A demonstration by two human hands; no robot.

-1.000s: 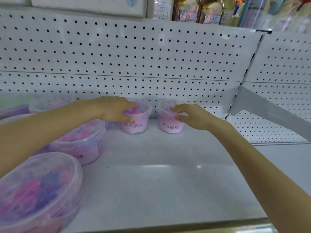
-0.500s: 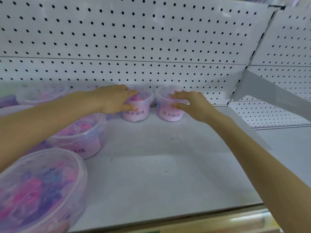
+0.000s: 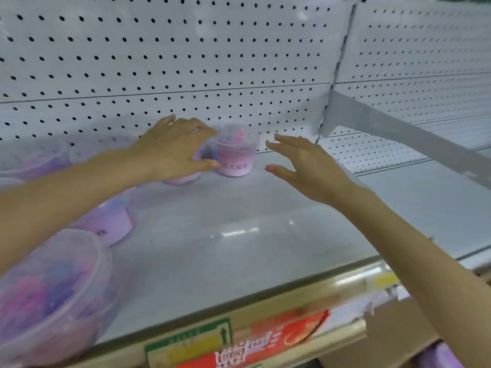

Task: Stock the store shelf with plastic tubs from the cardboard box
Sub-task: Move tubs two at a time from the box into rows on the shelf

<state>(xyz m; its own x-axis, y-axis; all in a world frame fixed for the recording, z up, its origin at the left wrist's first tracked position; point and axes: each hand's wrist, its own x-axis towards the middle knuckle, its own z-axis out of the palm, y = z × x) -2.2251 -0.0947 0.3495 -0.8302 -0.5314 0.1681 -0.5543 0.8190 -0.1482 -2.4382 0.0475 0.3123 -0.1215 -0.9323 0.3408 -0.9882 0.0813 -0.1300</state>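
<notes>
Two small clear plastic tubs with pink contents stand side by side at the back of the white shelf (image 3: 252, 243), against the pegboard. My left hand (image 3: 175, 152) is wrapped over the left tub (image 3: 183, 179), hiding most of it. The right tub (image 3: 235, 152) stands free, with its label facing me. My right hand (image 3: 305, 166) hovers just right of that tub, fingers spread, touching nothing. A flap of the cardboard box (image 3: 398, 333) shows at the bottom right, below the shelf edge.
Larger tubs of pink and purple beads fill the shelf's left side: a big one (image 3: 53, 290) at the front, another (image 3: 109, 224) behind it, more (image 3: 34, 160) at the back. A grey bracket (image 3: 398, 131) slopes down on the right. Price labels (image 3: 239, 341) line the front edge.
My right hand has let go of the right tub and drawn back to the right with fingers apart. My left hand stays on the left tub. The view has tilted downward.
</notes>
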